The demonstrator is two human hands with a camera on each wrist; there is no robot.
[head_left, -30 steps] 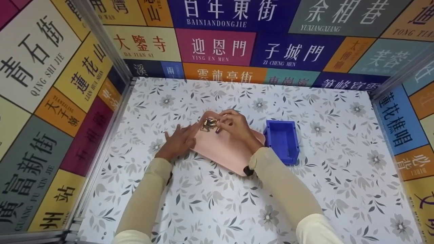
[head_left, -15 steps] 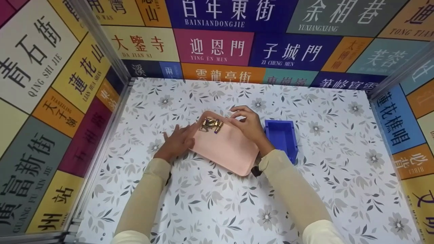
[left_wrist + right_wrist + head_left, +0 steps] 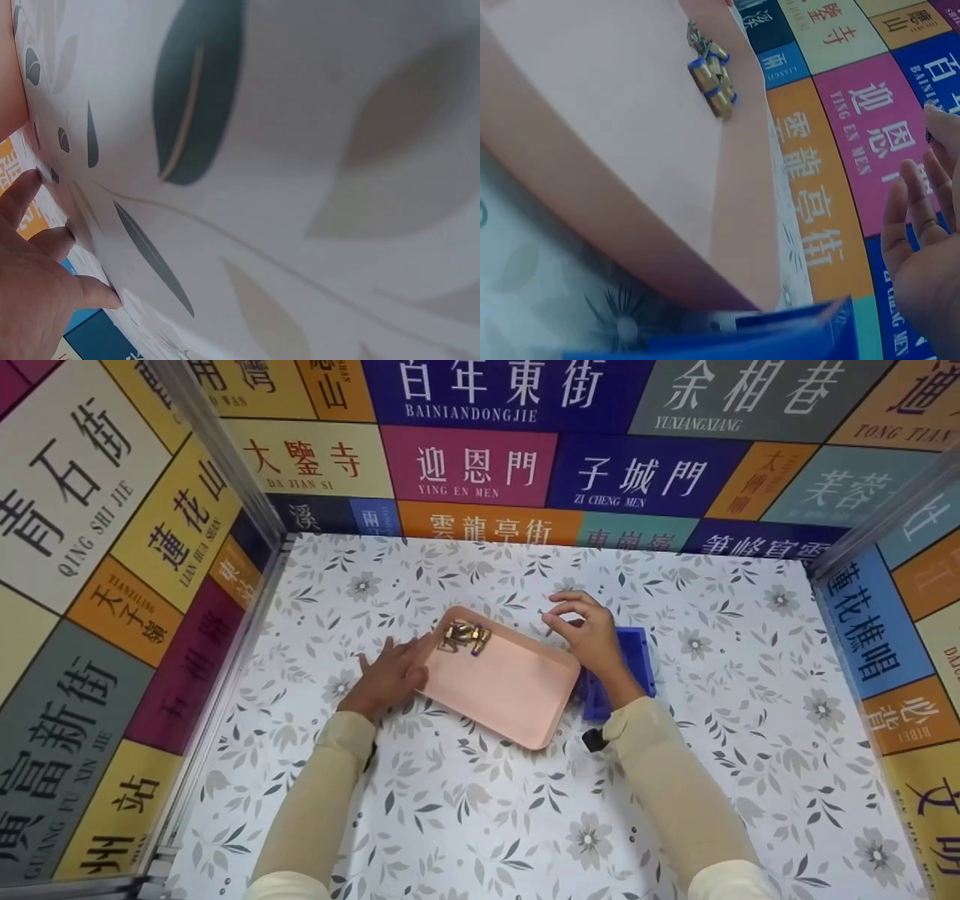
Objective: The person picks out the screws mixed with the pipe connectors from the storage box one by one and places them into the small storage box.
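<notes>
A pink tray (image 3: pixel 495 682) lies slanted on the table, with a cluster of small brass-coloured metal parts (image 3: pixel 466 636) in its far left corner. In the right wrist view the metal parts (image 3: pixel 712 79) look like short cylinders with blue bands. My left hand (image 3: pixel 390 673) rests at the tray's left edge with fingers spread. My right hand (image 3: pixel 589 634) is raised off the tray's right corner, thumb and forefinger together in a pinch. A tiny piece shows at their tips, too small to tell its kind. The blue box (image 3: pixel 636 660) sits partly hidden under the right hand and wrist.
The table (image 3: pixel 450 825) wears a white floral cover. Printed panels with large characters stand along its back (image 3: pixel 480 465), left (image 3: pixel 97 607) and right (image 3: pixel 885 645) sides. The blue box nearly meets the tray's right end.
My right hand has lifted from the metal parts and moved right, past the tray's edge to the blue box. The left hand has stayed at the tray.
</notes>
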